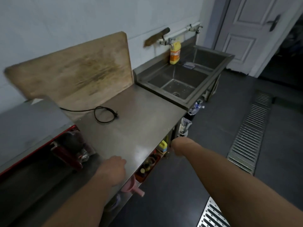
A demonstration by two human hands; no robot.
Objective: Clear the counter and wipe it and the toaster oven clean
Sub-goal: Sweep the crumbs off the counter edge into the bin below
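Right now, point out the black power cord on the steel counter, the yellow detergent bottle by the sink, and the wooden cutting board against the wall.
Black power cord (105, 115): head view, on its loop.
Yellow detergent bottle (175, 54): head view, mid-body.
Wooden cutting board (78, 71): head view, stained face.

One head view, from above, facing forward and down.
Wide-angle and close over the surface (131, 122); it looks along it toward the sink (182, 82) and wall, with both forearms reaching in from the bottom edge.
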